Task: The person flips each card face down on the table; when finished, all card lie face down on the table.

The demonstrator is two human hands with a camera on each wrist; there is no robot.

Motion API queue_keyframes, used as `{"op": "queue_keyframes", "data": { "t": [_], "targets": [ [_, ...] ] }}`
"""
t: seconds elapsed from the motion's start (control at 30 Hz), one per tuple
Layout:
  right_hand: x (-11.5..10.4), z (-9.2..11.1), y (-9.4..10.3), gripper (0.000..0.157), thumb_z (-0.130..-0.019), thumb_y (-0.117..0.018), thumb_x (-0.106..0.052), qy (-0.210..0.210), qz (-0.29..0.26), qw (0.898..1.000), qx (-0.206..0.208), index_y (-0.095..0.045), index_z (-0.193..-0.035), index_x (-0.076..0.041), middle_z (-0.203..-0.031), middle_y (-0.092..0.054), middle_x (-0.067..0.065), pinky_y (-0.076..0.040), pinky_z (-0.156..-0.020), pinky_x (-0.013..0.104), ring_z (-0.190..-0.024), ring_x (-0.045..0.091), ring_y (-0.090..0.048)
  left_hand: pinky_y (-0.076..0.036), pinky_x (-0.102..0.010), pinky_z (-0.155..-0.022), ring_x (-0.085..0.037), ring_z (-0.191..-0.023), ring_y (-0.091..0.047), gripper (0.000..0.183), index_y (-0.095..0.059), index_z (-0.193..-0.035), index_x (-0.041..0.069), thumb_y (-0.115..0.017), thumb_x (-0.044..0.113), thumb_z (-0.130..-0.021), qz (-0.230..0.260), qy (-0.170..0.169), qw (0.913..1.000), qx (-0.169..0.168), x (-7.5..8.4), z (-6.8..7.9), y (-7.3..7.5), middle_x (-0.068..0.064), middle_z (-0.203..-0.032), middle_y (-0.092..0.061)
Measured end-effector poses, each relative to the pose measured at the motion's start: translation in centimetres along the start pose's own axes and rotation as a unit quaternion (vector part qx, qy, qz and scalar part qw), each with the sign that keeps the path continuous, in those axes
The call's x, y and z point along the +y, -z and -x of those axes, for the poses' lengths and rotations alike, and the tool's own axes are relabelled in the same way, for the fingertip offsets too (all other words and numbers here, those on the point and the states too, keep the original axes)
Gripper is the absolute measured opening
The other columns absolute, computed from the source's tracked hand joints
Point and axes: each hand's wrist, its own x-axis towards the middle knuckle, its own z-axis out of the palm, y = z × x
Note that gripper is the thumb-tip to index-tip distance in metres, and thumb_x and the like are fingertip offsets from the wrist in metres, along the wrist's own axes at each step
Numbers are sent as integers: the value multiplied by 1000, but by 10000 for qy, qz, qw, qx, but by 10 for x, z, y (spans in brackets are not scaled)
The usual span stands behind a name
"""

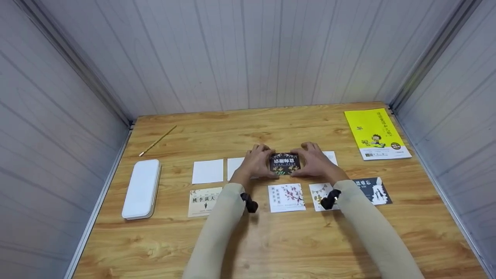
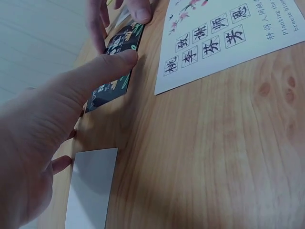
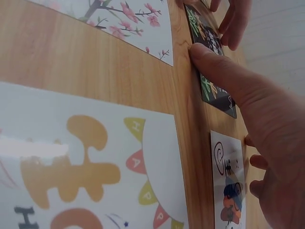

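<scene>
A black card [image 1: 285, 163] with white lettering and a plant pattern lies in the far row on the wooden table. My left hand [image 1: 257, 161] grips its left side between thumb and fingers, and my right hand [image 1: 314, 161] grips its right side likewise. Both thumbs are at the card's near edge, as the wrist views show. Just nearer to me lies a white card with pink blossoms [image 1: 286, 197]. A blank white card [image 2: 93, 186] is partly under the left hand's outline. Beside the right hand a white card with a coloured drawing [image 3: 228, 191] is partly hidden.
Another blank card [image 1: 207, 171] continues the far row leftward. Nearer are a cream card [image 1: 202, 202], a bunting card [image 1: 318, 197] and a dark grey card [image 1: 379, 190], partly behind my sleeves. A white case [image 1: 141, 189], a pencil [image 1: 158, 140] and a yellow book [image 1: 375, 133] lie farther out.
</scene>
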Motion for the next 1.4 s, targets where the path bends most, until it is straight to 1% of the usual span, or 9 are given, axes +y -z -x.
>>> {"op": "queue_keyframes", "data": {
  "t": [0.27,0.33,0.5,0.57,0.63,0.93,1.07,1.23,1.4],
  "targets": [
    [-1,-1,-1,94,-83,-98,-53,-90,-217,9997,62,-58,-159,-16,-171,-38,29,-38,-129,74,-160,53,-36,-40,-53,-128,-32,-157,-44,103,-52,-169,17,-97,55,-84,89,-83,9999,66,-4,1,-3,-9,-168,-51],
    [0,0,-2,94,-83,-98,-53,-46,-244,9996,99,-57,-159,-17,-168,-40,28,-38,-129,74,-158,52,-37,-41,-51,-126,-29,-156,-45,106,-54,-168,19,-96,63,-81,7,-121,9998,165,-13,-6,-12,-8,-166,-53],
    [1,0,-3,93,-83,-99,-52,10,-265,9995,151,-56,-159,-21,-165,-42,25,-37,-129,73,-156,51,-39,-41,-52,-127,-29,-154,-46,106,-58,-164,18,-97,66,-78,191,-84,9995,241,-17,-10,-16,-8,-164,-54],
    [1,0,-3,94,-82,-100,-52,-8,-222,9996,172,-56,-158,-20,-165,-42,25,-37,-130,73,-156,51,-40,-39,-55,-129,-31,-156,-45,101,-58,-163,17,-98,58,-80,336,-20,9993,147,-10,-3,-7,-10,-165,-54],
    [1,0,-3,94,-81,-99,-52,-32,-170,9997,184,-57,-158,-20,-165,-42,25,-37,-130,74,-156,51,-40,-39,-55,-129,-32,-155,-45,100,-58,-162,18,-99,56,-79,467,-7,9988,171,-11,-4,-9,-10,-164,-54],
    [3,-1,-3,93,-85,-94,-55,-77,-98,9999,46,-56,-163,-21,-170,-38,29,-37,-128,78,-159,55,-36,-39,-55,-129,-32,-154,-46,101,-52,-164,17,-99,49,-81,244,-6,9997,-34,-1,2,1,-11,-162,-55],
    [3,0,-2,94,-84,-94,-56,-45,-172,9998,69,-56,-163,-22,-170,-38,29,-37,-128,78,-159,54,-35,-39,-55,-130,-31,-157,-46,102,-48,-167,16,-97,43,-82,389,-55,9992,-13,0,3,3,-10,-165,-54],
    [4,1,0,94,-83,-95,-55,73,-324,9994,86,-57,-162,-21,-170,-37,29,-37,-126,80,-159,54,-33,-39,-55,-131,-33,-160,-46,111,-43,-173,15,-98,37,-80,950,-317,9947,226,-4,2,0,-12,-171,-52],
    [7,1,1,95,-84,-96,-53,233,-436,9988,32,-57,-164,-19,-171,-36,31,-36,-127,80,-160,54,-32,-40,-55,-134,-31,-163,-47,120,-39,-176,22,-98,50,-76,1317,-670,9861,766,-28,-13,-25,-9,-173,-52]
  ]
}}
